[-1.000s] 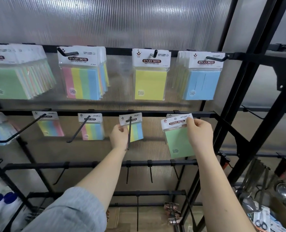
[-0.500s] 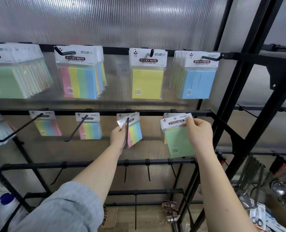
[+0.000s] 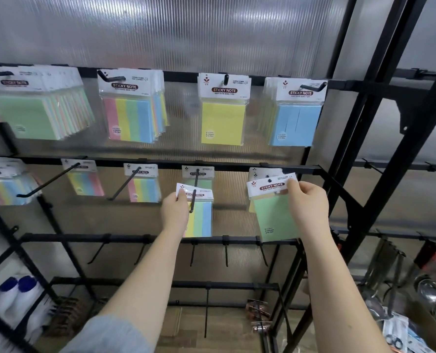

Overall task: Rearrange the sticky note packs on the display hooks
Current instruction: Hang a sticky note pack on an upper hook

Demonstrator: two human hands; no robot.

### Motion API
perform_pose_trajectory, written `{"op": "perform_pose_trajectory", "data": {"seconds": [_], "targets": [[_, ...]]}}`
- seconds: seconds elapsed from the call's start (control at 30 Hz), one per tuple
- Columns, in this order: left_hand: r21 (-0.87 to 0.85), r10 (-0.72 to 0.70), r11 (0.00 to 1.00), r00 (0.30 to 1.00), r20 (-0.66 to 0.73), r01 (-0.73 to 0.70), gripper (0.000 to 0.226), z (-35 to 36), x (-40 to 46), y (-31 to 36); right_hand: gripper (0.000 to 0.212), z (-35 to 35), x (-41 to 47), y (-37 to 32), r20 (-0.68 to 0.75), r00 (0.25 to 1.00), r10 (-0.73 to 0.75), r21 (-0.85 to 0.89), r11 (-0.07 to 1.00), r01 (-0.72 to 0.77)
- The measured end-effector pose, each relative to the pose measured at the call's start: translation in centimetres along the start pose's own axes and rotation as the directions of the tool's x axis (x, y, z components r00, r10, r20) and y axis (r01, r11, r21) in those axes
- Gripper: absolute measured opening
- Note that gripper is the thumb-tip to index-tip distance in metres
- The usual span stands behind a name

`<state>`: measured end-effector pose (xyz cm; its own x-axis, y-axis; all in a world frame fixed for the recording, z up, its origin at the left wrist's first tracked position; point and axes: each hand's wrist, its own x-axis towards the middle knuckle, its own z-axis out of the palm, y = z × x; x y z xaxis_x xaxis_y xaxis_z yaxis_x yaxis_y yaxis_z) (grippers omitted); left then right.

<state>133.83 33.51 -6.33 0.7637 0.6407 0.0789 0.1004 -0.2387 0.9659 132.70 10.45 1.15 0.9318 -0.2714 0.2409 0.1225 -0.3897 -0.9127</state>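
The left hand (image 3: 175, 212) pinches the white header card of a small pack of striped sticky notes in yellow, green and blue (image 3: 200, 216), its grip closed on the card's left corner. This pack sits at the front end of a thin black wire hook (image 3: 194, 192) on the middle rail of the black metal display rack (image 3: 298, 170); the hook's tip crosses the front of the pack. Behind it, at the back of the same hook, another small pack (image 3: 198, 172) hangs against the ribbed translucent wall panel (image 3: 186, 34).

The right hand (image 3: 307, 207) pinches the right end of the white "STICKY NOTE" header of a larger plain green sticky note pack (image 3: 275, 220), thumb and fingers pressed together on the card. The pack hangs tilted, just in front of the middle rail, with another white header (image 3: 264, 172) partly visible behind it. Whether its hole is on a hook cannot be told.

On the top rail hang a yellow pack (image 3: 222, 123), a stack of blue packs (image 3: 296, 124), a stack of four-colour striped packs (image 3: 130, 121) and a stack of green-fronted packs (image 3: 33, 115). Two more small striped packs (image 3: 85, 183) (image 3: 144, 186) hang on the middle rail to the left.
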Motion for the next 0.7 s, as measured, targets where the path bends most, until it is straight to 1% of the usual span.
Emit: {"op": "perform_pose_trajectory", "data": {"seconds": [0.13,0.27,0.4,0.6,0.7], "targets": [[0.006,0.003,1.0,0.999,-0.049,-0.003,0.042,-1.4,-3.1,-0.3,0.038,-0.7,-1.0,0.3,0.034,0.999,-0.017,0.021,1.0,0.016],[0.094,0.075,0.993,0.995,-0.069,-0.068,0.042,-3.0,-5.4,0.2,0.039,-1.2,-2.0,0.5,0.057,0.998,-0.013,0.053,0.999,0.01],[0.118,0.131,0.986,0.988,-0.086,-0.12,0.044,-4.4,-6.4,1.5,0.039,-1.6,-2.9,0.6,0.059,0.998,-0.003,0.103,0.995,-0.003],[0.135,0.143,0.983,0.983,-0.119,-0.126,0.044,-6.4,-6.6,2.3,0.044,-1.6,-4.3,-0.1,0.065,0.994,-0.083,0.19,0.979,0.069],[0.19,0.159,0.972,0.98,-0.117,-0.135,0.043,-8.0,-6.1,2.3,0.046,-1.2,-4.9,-0.9,0.065,0.991,-0.115,0.209,0.973,0.099]]}}
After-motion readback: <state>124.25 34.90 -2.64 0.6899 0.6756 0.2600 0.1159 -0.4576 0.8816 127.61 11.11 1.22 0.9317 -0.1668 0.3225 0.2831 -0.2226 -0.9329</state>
